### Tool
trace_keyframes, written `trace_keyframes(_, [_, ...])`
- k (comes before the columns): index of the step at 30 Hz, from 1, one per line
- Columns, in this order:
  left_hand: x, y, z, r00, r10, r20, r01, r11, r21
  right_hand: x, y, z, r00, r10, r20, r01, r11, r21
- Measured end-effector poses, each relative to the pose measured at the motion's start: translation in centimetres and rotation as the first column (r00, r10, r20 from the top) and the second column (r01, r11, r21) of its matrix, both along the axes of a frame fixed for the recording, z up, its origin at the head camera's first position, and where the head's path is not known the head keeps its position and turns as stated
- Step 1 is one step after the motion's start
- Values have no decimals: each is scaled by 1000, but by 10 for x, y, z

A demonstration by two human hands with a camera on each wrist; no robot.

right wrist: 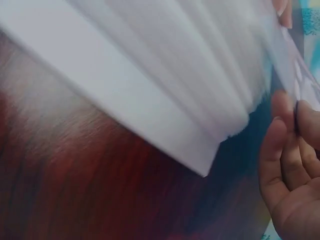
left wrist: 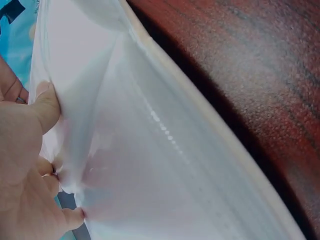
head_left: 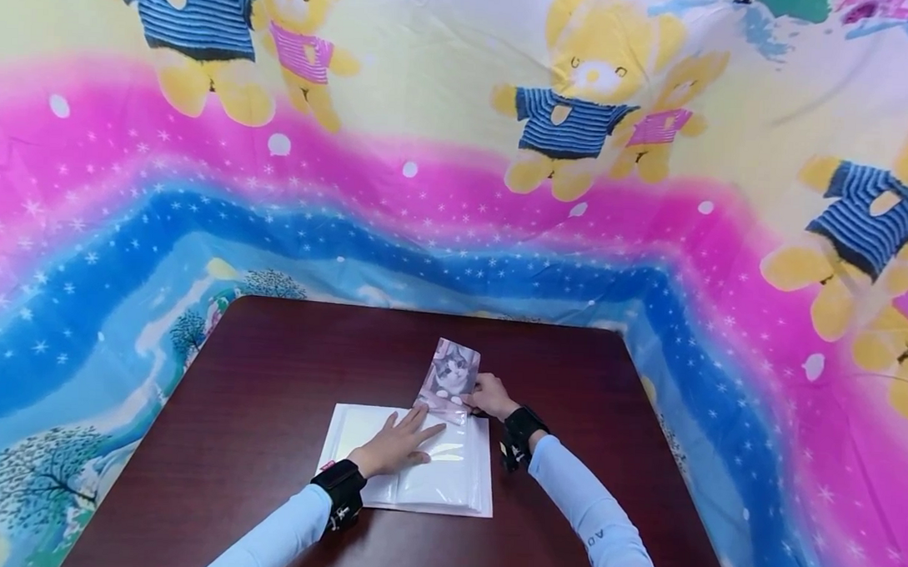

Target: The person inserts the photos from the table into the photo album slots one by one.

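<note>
A photo album with clear-sleeved white pages lies open on the table. My left hand rests on it with fingers spread, the fingertips near the album's far edge. In the left wrist view the thumb and fingers of my left hand touch the sleeve, which wrinkles beside them. My right hand pinches the right edge of a cat photo, whose lower end overlaps the album's far edge. In the right wrist view my right hand grips the photo's edge beside the fanned pages.
The dark red-brown table extends around the album on all sides. Behind it hangs a cloth printed with teddy bears, which also runs along the left and right sides.
</note>
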State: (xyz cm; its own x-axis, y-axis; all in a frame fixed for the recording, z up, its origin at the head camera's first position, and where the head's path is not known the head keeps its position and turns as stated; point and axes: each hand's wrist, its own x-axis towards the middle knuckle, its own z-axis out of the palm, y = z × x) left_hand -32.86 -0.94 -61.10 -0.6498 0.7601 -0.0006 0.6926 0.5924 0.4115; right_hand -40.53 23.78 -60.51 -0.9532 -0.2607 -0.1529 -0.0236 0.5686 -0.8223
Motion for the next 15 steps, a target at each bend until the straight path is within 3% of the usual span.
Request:
trace_keyframes(6, [-3,-3,-1,1000,11,-8,-11,1000,-5,-10,-8,7,995,67,77,-74,993,88])
trace_keyframes(10, [0,0,-5,994,2,-112,-2,1000,-4,-19,-7,8,992,-15,126,26,996,-87])
trace_keyframes(13, [10,2,-7,972,-13,-234,11,1000,-11,-21,-9,17,992,-54,110,81,961,-264])
trace_keyframes(15, [21,4,-7,961,-31,-274,24,999,-26,-19,-12,27,996,-44,72,63,952,-298])
